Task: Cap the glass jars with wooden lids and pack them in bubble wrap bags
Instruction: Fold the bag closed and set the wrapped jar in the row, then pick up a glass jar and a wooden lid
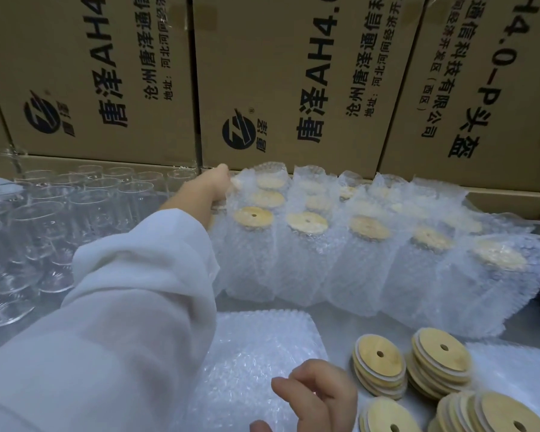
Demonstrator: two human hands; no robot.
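left hand (214,190) reaches to back-left of bagged jars (309,244), rows mid-table; fingers hidden by knobbly wrap, grip cannot tell. right hand (315,397) loosely curled, empty, over flat bubble wrap bags (256,347). clear bare glass jars (75,207) left. round holed wooden lids (381,360) stacked near right.

On my feed now: a white sleeve (116,307) fills the lower left of the frame. It's loose and roomy, thin soft fabric rumpled into broad folds. Its wide cuff bunches in a thick roll at centre left, and the bare left hand (214,185) shows beyond it, upper centre. Bottom centre, I've got the right hand (315,397), bare right to the frame's edge.
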